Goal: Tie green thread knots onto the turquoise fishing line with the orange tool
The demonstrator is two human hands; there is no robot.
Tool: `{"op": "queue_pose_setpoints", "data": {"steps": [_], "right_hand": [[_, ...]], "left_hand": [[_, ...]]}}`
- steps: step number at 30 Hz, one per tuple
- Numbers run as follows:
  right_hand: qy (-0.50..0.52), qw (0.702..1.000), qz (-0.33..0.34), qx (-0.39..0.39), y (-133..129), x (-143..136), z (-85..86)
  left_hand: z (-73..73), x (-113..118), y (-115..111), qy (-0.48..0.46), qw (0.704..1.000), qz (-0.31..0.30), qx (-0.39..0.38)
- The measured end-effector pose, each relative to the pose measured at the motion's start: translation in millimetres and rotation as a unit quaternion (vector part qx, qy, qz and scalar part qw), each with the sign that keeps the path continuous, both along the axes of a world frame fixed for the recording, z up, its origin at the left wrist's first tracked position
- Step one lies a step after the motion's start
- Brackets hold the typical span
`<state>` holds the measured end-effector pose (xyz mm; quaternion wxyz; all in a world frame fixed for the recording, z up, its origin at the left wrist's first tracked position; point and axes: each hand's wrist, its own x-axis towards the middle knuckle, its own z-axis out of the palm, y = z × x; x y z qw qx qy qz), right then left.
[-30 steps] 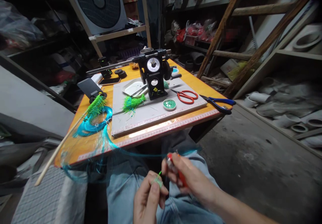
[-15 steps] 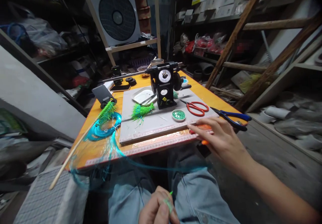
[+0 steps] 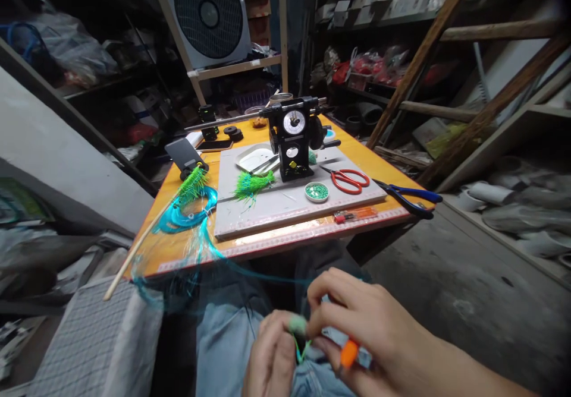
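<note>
Low over my lap, my left hand (image 3: 273, 349) pinches a short green and turquoise strand (image 3: 300, 352). A pale green patch (image 3: 297, 324), seemingly a wrap, covers its index fingertip. My right hand (image 3: 357, 325) meets it from the right, fingers curled, thumb and index close to the strand. An orange-ended stick-like tool (image 3: 349, 352) is tucked within the right hand; its other end is hidden. On the table beyond are a bundle of green bristly strands (image 3: 254, 185), a small dish of green beads (image 3: 316, 192) and red-handled scissors (image 3: 350, 180).
A black winding machine (image 3: 292, 141) stands on the grey board (image 3: 285, 207). Blue-handled pliers (image 3: 414, 198) and a red-orange tool (image 3: 354, 214) lie near the right edge. Coiled turquoise line (image 3: 185, 213) trails off the table's left front. A wooden stick (image 3: 138, 248) juts over the corner.
My right hand has come down and back from the table's front edge to my left hand, still carrying the orange-ended tool. My left hand has stayed low, its strand now showing more.
</note>
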<state>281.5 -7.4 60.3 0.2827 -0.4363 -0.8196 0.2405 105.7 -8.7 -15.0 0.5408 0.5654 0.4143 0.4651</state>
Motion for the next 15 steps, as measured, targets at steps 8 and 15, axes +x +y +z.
{"op": "queue_pose_setpoints", "data": {"steps": [8, 15], "right_hand": [[0.222, 0.955, -0.066, -0.185, -10, -10, -23.4], [0.220, 0.955, -0.042, -0.197, -14, -12, -23.7]], "left_hand": [[-2.3, -14, 5, 0.025, 0.971, 0.019, 0.236], [8.1, -20, 12, 0.049, 0.968, -0.007, 0.248]]}}
